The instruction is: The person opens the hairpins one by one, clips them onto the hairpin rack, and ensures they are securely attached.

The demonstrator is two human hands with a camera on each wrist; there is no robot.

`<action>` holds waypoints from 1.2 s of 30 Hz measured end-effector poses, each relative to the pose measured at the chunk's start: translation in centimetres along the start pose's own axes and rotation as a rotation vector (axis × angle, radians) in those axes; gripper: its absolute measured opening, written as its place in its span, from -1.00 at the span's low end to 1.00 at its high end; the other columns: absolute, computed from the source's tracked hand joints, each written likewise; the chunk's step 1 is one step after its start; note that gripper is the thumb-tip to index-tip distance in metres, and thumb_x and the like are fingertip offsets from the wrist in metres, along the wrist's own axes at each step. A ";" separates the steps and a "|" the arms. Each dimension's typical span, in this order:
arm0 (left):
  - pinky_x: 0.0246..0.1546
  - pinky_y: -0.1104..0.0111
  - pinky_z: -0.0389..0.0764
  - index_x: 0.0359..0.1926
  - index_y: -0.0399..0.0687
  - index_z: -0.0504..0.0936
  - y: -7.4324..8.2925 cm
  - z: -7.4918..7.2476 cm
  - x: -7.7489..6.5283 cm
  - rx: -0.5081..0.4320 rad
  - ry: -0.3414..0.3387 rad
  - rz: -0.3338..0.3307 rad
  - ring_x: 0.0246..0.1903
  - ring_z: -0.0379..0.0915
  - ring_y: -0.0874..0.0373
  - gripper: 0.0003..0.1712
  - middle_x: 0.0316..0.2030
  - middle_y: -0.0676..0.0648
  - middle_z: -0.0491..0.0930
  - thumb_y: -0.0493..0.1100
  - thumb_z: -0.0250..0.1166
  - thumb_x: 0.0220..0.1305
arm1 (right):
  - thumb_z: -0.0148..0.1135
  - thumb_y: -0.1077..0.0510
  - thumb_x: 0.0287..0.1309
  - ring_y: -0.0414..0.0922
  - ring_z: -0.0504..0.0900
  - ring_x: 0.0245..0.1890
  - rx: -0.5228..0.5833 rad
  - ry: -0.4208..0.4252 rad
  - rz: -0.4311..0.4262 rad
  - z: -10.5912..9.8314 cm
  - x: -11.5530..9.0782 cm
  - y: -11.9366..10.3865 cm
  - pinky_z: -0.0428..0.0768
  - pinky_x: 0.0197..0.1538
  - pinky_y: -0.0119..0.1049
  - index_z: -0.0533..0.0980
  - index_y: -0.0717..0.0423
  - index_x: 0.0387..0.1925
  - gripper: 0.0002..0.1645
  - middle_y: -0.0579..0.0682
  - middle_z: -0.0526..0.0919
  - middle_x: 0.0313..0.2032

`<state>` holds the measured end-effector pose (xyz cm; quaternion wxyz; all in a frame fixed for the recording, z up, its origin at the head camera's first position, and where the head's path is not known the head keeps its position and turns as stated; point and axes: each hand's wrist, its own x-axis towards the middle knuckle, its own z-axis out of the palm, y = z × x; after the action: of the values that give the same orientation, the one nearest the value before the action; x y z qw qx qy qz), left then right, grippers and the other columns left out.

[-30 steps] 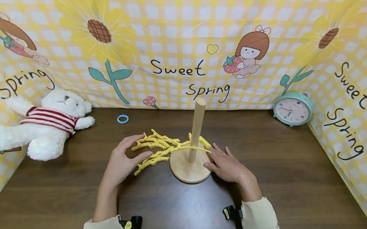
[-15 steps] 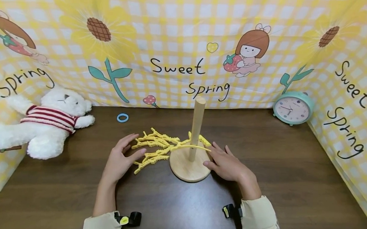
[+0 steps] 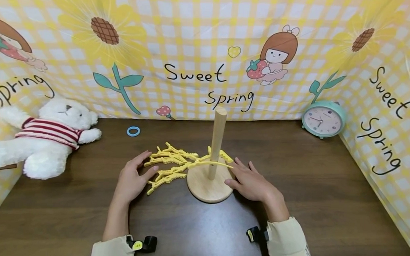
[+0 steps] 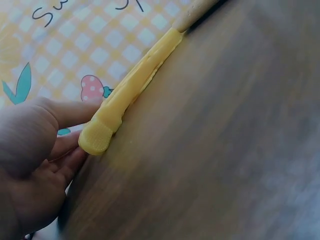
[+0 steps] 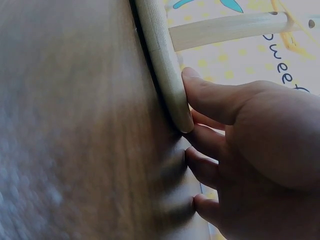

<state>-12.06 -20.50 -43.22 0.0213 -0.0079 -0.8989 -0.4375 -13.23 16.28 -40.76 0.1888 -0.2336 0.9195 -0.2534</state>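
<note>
A wooden stand (image 3: pixel 210 191) with a round base and an upright peg stands mid-table. Beside it lies a yellow branching piece (image 3: pixel 174 157), its several knobbly prongs fanned out to the left and its smooth arms spread around the peg. My left hand (image 3: pixel 130 180) is at the prong tips, thumb and forefinger held apart in a C shape; the left wrist view has a rounded yellow prong end (image 4: pixel 97 137) in front of the fingertips. On the right side, my right hand (image 3: pixel 254 183) holds the base's edge, thumb on its top face and forefinger at the rim.
A white teddy bear (image 3: pixel 48 134) in a striped shirt lies at the left. A blue ring (image 3: pixel 133 131) rests behind the yellow piece, and a mint alarm clock (image 3: pixel 323 120) stands at the back right. Printed cloth (image 3: pixel 195 32) encloses the table's back and sides.
My left hand has drawn back slightly to the left, off the yellow prongs, which stay in place. The right hand keeps to the base's edge. The head view has shifted a little.
</note>
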 end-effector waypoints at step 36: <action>-0.06 0.23 0.49 0.08 -0.21 0.71 1.3 1.6 0.5 -0.033 0.287 -0.178 -0.08 0.60 -0.06 -0.63 -0.09 -0.23 0.70 -0.23 0.41 0.25 | 0.07 -0.06 0.52 0.03 -0.14 0.58 -0.004 0.004 0.020 0.0 0.1 0.1 -0.31 0.53 0.12 0.20 0.20 0.52 -0.28 0.13 0.20 0.51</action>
<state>-12.54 -18.45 -43.17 0.1105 0.1341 -0.8765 -0.4490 -13.39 16.30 -40.87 0.1889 -0.2242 0.9228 -0.2500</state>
